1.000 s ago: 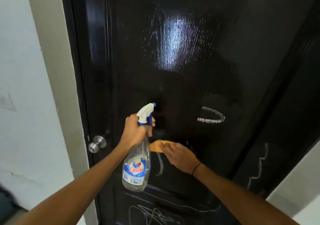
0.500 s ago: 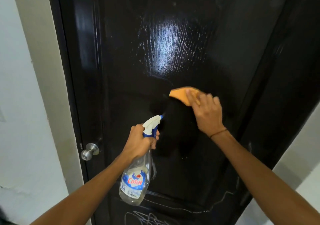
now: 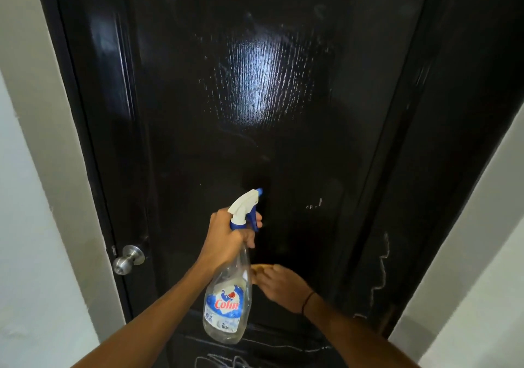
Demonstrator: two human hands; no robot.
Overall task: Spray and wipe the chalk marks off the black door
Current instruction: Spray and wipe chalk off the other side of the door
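Here the spray bottle (image 3: 226, 296) is gripped at its neck by the left hand (image 3: 226, 240), fingers curled round it beneath the white and blue trigger head, the nozzle aimed at the black door (image 3: 269, 84). The bottle looks like thin clear plastic and mostly empty, so it is judged light and slightly squeezable; the neck under the trigger is the sound place for a hold. An orange cloth (image 3: 262, 268), soft and limp, is pressed flat to the door by the right hand (image 3: 283, 285), fingers laid fairly straight over it; only its upper edge shows, at about 5 o'clock from the nozzle. The door is rigid, glossy and wet-looking where the light falls.

Compared with half a second earlier, the right hand and cloth have been brought down from above the bottle to below it. Chalk marks (image 3: 381, 268) are left along the door's edge at 4 o'clock, a small fleck to the nozzle's right, and scribbles at 6 o'clock.
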